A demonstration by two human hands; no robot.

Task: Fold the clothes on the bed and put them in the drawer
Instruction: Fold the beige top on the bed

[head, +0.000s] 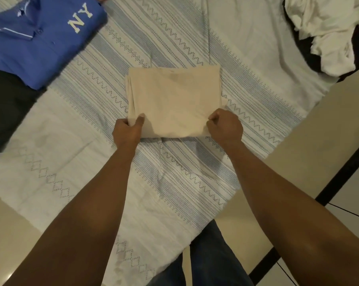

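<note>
A glossy cream tiled floor is showing along the right and lower left of the frame, a dark floor strip is crossing it diagonally at right, a thin black cord is trailing at lower right, and blue denim trousers are showing at bottom centre.

- Pretty clearly a bedroom in a home: most of the view is taken up by a bed, covered with a white sheet printed in blue-grey zigzag and diamond bands.
- Ordinary household laundry is laid out on it: a folded blue polo shirt marked "NY", a dark garment touching it, and a folded beige garment in the middle.
- An unfolded heap of white and dark clothes is piled at the far corner.
- Glossy cream floor tiles can be seen past the bed's edges.
</note>
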